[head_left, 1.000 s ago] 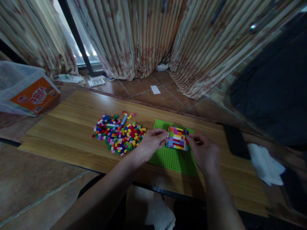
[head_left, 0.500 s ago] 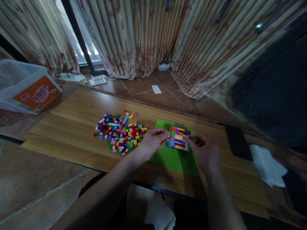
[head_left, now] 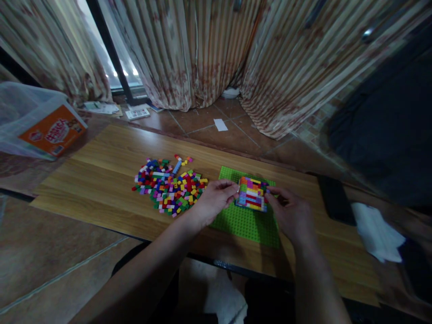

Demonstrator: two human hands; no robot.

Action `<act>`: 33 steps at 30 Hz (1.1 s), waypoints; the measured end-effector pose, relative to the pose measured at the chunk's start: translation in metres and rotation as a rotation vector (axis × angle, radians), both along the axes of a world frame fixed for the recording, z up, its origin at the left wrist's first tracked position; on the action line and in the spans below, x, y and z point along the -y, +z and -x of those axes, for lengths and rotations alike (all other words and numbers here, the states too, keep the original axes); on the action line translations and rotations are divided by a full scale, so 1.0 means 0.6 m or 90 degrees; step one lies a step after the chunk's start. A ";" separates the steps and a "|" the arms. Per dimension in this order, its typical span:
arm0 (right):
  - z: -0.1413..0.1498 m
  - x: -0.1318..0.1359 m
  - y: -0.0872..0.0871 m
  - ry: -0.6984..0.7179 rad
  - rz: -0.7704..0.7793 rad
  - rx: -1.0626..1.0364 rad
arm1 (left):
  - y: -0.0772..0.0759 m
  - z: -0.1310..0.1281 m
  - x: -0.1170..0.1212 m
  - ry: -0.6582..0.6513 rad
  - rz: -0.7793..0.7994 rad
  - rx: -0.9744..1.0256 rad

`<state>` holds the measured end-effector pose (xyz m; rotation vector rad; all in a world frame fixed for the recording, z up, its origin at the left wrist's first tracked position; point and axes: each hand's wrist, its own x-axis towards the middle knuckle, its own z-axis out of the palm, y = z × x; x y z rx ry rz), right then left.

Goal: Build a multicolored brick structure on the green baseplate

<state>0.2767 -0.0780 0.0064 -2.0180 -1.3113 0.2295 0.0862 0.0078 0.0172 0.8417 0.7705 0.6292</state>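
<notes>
A multicoloured build of toy bricks [head_left: 251, 194] rests on the green studded baseplate [head_left: 246, 228], with rows of orange, purple, white, red and yellow. My left hand [head_left: 218, 200] comes in from the left, thumb and forefinger pinched together at the build's left edge. A pale speck shows at those fingertips, too small to name. At the opposite edge, my right hand [head_left: 290, 209] is closed in a pinch beside the bricks. Its fingers hide whatever may be between them. A loose pile of toy bricks [head_left: 172, 186] lies left of my left hand.
The wooden table [head_left: 97, 193] carries all of this. A clear plastic bin [head_left: 37, 108] with an orange label stands beyond its left end. Toward the right are a black flat object [head_left: 335, 200] and white tissue [head_left: 376, 231]. Curtains [head_left: 216, 54] hang behind.
My right hand has shifted slightly to the right, away from the top of the build toward its right edge. My left hand stays almost where it was.
</notes>
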 end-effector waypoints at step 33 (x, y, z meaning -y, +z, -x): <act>0.006 -0.010 -0.007 -0.119 0.013 -0.285 | -0.003 -0.002 0.000 -0.001 -0.007 -0.014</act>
